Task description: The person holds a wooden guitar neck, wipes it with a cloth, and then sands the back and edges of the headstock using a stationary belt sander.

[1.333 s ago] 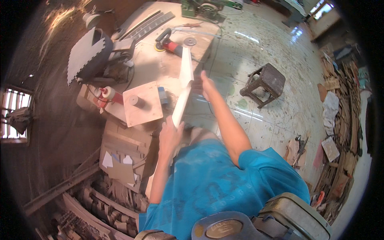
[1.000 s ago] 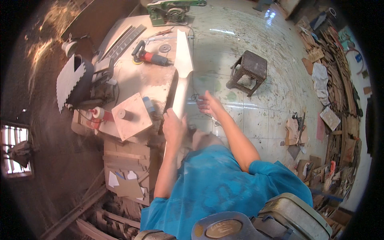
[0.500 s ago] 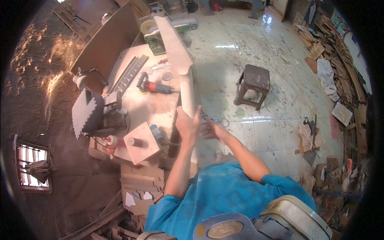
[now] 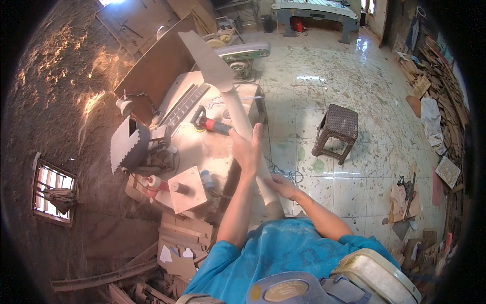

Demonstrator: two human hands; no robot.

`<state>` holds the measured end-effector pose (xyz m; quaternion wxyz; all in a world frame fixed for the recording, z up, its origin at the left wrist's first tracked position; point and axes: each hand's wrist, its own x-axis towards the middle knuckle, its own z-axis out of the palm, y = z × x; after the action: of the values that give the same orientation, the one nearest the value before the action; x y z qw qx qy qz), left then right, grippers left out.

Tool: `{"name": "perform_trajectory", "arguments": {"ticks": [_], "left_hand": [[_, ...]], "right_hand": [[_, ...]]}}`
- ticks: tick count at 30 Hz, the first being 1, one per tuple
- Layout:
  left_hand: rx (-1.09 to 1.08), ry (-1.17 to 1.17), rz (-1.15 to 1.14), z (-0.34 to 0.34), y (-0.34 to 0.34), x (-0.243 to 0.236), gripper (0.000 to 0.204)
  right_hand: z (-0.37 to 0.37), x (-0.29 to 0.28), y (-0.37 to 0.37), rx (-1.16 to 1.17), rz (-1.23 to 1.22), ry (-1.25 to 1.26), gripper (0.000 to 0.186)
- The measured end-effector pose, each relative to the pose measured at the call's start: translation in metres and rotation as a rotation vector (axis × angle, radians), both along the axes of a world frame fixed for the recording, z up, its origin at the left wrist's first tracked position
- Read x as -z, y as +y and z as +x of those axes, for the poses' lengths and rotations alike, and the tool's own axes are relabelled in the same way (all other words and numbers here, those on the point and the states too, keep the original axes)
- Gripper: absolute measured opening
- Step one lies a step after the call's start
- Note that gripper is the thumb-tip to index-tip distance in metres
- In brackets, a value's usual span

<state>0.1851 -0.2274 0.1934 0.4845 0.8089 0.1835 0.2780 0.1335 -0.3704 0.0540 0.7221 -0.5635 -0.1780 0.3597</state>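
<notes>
A long pale wooden paddle (image 4: 238, 112), with a flat wide blade and a round shaft, runs slantwise from my waist out over the workbench (image 4: 212, 152). My left hand (image 4: 246, 151) is closed round the middle of the shaft, thumb up along it. Lower down, near the butt end, my right hand (image 4: 283, 186) is against the shaft's right side; its fingertips are hidden behind the wood. Just left of the shaft, a red and black angle grinder (image 4: 215, 125) lies on the bench.
On the bench stand a square wooden block with a peg (image 4: 188, 187), a blue-white can (image 4: 207, 180) and a desk lamp (image 4: 125, 105). Beyond is a green belt sander (image 4: 243, 53). A dark woven stool (image 4: 338, 133) stands at right; scrap wood (image 4: 445, 96) lines the wall.
The paddle's blade has swung left and its shaft now slants toward my waist. My right hand has come to the shaft near its butt end. The whole view has shifted.
</notes>
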Motion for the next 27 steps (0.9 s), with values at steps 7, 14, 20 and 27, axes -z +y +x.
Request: {"name": "perform_trajectory", "arguments": {"ticks": [7, 14, 20, 27], "left_hand": [[0.034, -0.002, -0.025, 0.011, -0.005, 0.003, 0.069], [0.112, -0.004, -0.23, 0.027, 0.018, 0.029, 0.068], [0.164, -0.045, -0.309, 0.031, 0.04, 0.044, 0.067], [0.229, 0.036, -0.305, 0.006, 0.042, 0.02, 0.056]], "right_hand": [[0.002, -0.016, -0.013, 0.024, 0.086, 0.159, 0.047], [-0.002, -0.007, -0.008, 0.046, 0.075, 0.097, 0.049], [-0.008, -0.011, 0.006, 0.055, 0.072, 0.106, 0.052], [-0.012, 0.005, 0.02, 0.125, 0.019, 0.173, 0.061]]}}
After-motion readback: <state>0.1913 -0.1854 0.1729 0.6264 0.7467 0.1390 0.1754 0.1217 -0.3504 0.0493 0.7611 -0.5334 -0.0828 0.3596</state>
